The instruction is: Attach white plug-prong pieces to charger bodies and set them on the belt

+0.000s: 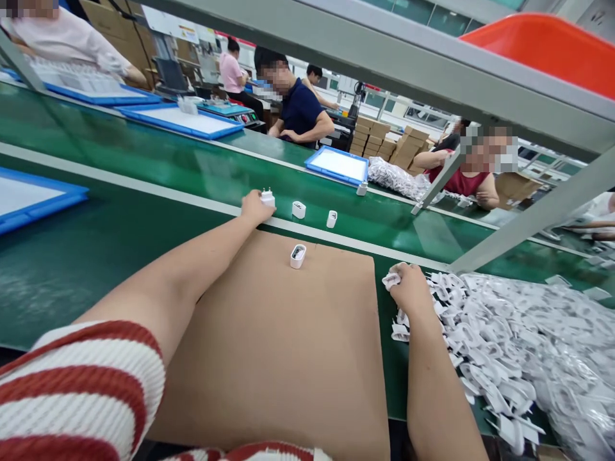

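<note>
My left hand (254, 209) reaches to the near edge of the green conveyor belt, its fingers closed around a white charger (268, 199) with two prongs pointing up. To its right on the belt stand two open white charger housings, one (298, 210) closer and one (332, 219) farther along. Another open white housing (298, 257) with a dark part inside sits on the brown cardboard sheet (288, 346). At the right, my right hand (407, 285) pinches a white plastic cap piece (391, 279) beside a heap of similar white pieces (480, 346).
A clear plastic bag (567, 346) spills the white pieces at right. Blue-rimmed trays (33, 198) stand at left and across the belt. A grey metal frame (528, 218) slants overhead, bearing a red bin (548, 48). Several people work beyond the belt.
</note>
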The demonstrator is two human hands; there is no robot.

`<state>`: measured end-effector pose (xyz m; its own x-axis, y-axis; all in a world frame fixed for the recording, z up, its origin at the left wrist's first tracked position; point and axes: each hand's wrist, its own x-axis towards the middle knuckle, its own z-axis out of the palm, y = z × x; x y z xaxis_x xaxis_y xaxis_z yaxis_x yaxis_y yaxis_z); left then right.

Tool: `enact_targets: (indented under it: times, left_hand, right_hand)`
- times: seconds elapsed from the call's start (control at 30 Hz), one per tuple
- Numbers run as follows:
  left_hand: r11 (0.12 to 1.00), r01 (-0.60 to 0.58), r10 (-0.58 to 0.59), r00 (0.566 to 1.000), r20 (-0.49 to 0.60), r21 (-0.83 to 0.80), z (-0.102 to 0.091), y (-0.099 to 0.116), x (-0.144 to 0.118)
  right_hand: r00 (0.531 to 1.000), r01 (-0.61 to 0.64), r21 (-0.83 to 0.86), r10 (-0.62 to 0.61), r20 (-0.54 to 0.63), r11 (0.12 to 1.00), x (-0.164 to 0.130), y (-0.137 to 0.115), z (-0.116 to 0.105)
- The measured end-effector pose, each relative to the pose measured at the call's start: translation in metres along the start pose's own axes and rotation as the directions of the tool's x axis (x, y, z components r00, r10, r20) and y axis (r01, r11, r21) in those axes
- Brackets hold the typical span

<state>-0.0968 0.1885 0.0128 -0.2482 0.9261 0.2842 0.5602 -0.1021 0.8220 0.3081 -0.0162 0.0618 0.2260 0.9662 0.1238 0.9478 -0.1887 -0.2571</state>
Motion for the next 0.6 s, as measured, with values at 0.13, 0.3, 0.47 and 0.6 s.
enact_targets:
  times: [0.13, 0.3, 0.47, 0.6]
  left_hand:
    - [0.952, -0.231, 0.234, 0.972, 0.009, 0.2, 0.008, 0.013, -0.008]
    - [0.888, -0.398, 0.275, 0.86, 0.43, 0.229, 0.026, 0.021, 0.014]
    - [0.915, -0.288, 0.224, 0.945, 0.24, 0.283, 0.011, 0.041, 0.013]
    - [0.885, -0.444, 0.439, 0.896, 0.071, 0.14, -0.018, 0.084, -0.046]
  right_hand:
    - [1.0, 0.011, 0.468, -0.019, 0.013, 0.884, 0.002, -0.008, 0.006]
    - [0.965, -0.125, 0.891, -0.154, 0.211, 0.436, -0.004, -0.026, 0.013]
    - [0.934, -0.214, 0.941, -0.228, 0.276, 0.261, -0.014, -0.039, 0.005]
    - [0.907, -0.258, 0.955, -0.305, 0.291, 0.145, -0.021, -0.047, -0.003]
